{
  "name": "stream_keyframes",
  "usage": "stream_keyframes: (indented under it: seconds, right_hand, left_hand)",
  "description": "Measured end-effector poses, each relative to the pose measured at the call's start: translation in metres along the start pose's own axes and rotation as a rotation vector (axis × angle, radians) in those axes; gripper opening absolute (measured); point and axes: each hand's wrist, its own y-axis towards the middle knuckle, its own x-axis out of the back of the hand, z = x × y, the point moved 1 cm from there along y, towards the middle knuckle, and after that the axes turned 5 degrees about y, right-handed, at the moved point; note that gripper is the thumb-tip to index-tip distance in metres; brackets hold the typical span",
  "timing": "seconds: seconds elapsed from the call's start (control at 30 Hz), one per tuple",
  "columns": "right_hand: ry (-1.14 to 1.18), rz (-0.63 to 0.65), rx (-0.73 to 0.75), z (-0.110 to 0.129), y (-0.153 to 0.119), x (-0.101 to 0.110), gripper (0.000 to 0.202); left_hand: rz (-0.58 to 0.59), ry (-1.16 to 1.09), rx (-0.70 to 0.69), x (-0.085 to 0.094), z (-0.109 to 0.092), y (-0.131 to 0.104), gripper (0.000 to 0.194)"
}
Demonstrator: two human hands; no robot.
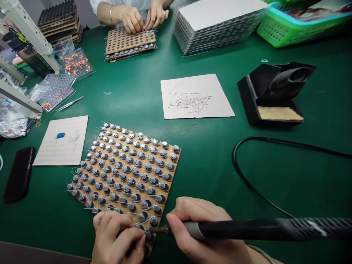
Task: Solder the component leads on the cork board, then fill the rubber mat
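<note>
My right hand (203,231) grips a black soldering iron (236,230) with a grey collar. The iron's tip reaches the near right corner of a brown board (167,176), beside one of its round parts. Rows of small silver-topped cylindrical parts (134,171) stand on this board, with thin wires running between them and sticking out at its left edge. My left hand (118,238) is closed over the board's near edge, thumb and fingers pinched close to the iron's tip. Whatever lies in that pinch is hidden by the fingers.
A black soldering stand (272,99) with a yellow sponge stands right, near a looping cable (247,183). Two cardboard sheets (222,110) (46,154), tweezers (70,104) and a phone-like black object (18,174) lie around. Across the table, another person's hands (143,18) work on stacked boards.
</note>
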Motion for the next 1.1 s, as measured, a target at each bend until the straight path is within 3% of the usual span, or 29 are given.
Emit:
stream_keyframes:
  seconds: [1.1]
  right_hand:
    - [-0.022, -0.010, 0.018, 0.0033, 0.0016, 0.0029, 0.025]
  left_hand:
    - [0.012, 0.122, -0.037, 0.0033, -0.0062, 0.0029, 0.016]
